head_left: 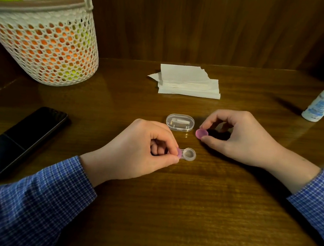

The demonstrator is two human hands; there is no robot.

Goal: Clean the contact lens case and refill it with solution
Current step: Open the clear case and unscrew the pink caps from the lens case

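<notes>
The clear contact lens case lies on the wooden table, its right well uncapped. My left hand pinches the case's left end, where a pink cap is still on. My right hand pinches the other pink cap between thumb and fingers, just above the table to the upper right of the case. A white solution bottle with a blue label stands at the far right. A stack of white tissues lies at the back centre.
A small clear oval box sits between my hands, just behind the case. A dark phone lies at the left. A white perforated basket stands at the back left. A wooden wall rises behind the table.
</notes>
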